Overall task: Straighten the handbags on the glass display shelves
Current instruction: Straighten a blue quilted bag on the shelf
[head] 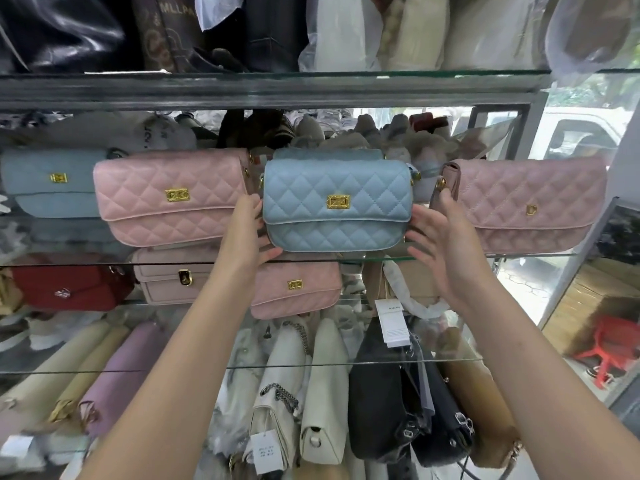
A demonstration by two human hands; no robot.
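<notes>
A light blue quilted handbag (337, 206) with a gold clasp stands upright on the middle glass shelf (485, 255). My left hand (251, 230) presses its left side and lower corner. My right hand (438, 233) lies flat against its right side with fingers spread. A pink quilted handbag (169, 197) stands to its left, and a dusty pink quilted handbag (530, 206) to its right. Further left, another light blue handbag (52, 183) is half hidden behind the pink one.
Below are a red bag (71, 285), a beige clasp bag (173, 278) and a small pink quilted bag (298, 289). Lower down, several cream, lilac and black bags lie packed. Dark and wrapped bags fill the top shelf (277, 85). A metal frame post (535, 119) stands right.
</notes>
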